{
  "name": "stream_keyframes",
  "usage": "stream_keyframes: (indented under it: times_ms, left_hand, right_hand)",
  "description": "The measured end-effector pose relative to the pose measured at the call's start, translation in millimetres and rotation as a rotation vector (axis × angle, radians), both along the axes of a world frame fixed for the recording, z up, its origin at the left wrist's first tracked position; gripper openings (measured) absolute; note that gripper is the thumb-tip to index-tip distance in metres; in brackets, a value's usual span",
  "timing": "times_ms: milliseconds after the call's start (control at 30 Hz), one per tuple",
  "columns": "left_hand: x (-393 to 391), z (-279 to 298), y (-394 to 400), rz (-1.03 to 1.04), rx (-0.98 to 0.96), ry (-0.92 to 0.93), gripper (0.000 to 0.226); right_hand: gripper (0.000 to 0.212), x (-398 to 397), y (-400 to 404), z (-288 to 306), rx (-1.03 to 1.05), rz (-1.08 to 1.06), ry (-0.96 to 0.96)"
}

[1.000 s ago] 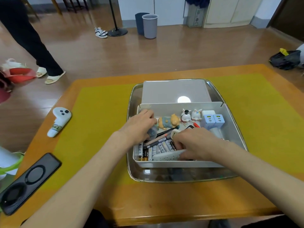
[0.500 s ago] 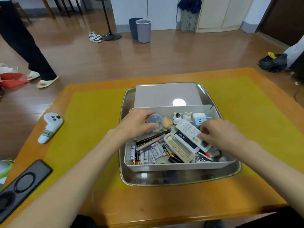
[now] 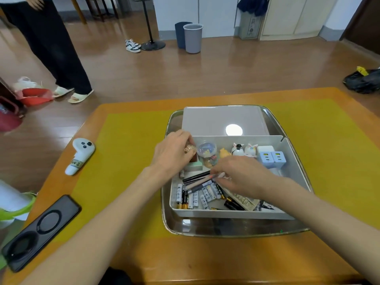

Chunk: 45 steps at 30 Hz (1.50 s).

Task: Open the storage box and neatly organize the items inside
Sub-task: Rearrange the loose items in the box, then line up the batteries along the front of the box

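**A Wooden Table, Mat-Covered**

The orange-brown wooden table (image 3: 205, 262) carried a yellow-green mat (image 3: 127, 153) over most of its top. On the mat sat a metal tray (image 3: 226, 231), right of centre. A white handheld controller (image 3: 80, 155) lay near the mat's left edge, and a black phone (image 3: 41, 229) lay face down toward the near-left corner, partly on the bare wood.

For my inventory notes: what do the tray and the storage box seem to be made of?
Tray: probably polished metal, since its rim mirrors the surroundings. Storage box: likely matte plastic, pale grey, with thin even walls and no sharp reflections.
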<state>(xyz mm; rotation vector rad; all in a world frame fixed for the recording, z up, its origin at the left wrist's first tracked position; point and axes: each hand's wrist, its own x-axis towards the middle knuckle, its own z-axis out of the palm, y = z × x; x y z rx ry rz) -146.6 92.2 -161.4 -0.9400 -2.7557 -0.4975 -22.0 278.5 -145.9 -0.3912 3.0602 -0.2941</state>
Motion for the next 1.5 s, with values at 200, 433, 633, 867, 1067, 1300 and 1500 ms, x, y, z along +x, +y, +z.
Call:
stream_keyframes:
  times_ms: [200,433,633,867,1067,1300,1500]
  left_hand:
    - [6.4,15.3,-40.2,0.103,0.007,-0.128,0.012]
    - [16.3,21.0,-50.7,0.126,-0.084,-0.17,0.023]
    - [19.3,26.3,-52.3,0.116,-0.105,-0.182,0.025]
    - [23.5,29.8,-40.6,0.096,-0.092,-0.192,0.019]
    - [20.2,26.9,-31.6,0.062,-0.081,-0.154,0.016]
    - [35.2,17.7,-12.6,-0.277,-0.339,-0.167,0.022]
    - [46.2,2.2,-11.7,-0.411,-0.51,-0.13,0.03]
  right_hand:
    - [0.021,-32.8,-36.3,-19.3,0.291,0.115,-0.075]
    - [0.034,-47.9,-48.5,-28.4,0.47,0.134,-0.107]
    - [0.021,-47.0,-50.6,-29.6,0.522,0.152,-0.069]
    - [0.03,-37.4,-35.9,-23.9,0.488,0.135,0.029]
    - [0.018,-10.1,15.3,6.9,0.275,-0.108,0.088]
    - [0.027,2.1,37.4,2.3,0.283,-0.393,-0.143]
    - [0.044,14.2,11.2,1.8,0.186,-0.114,0.036]
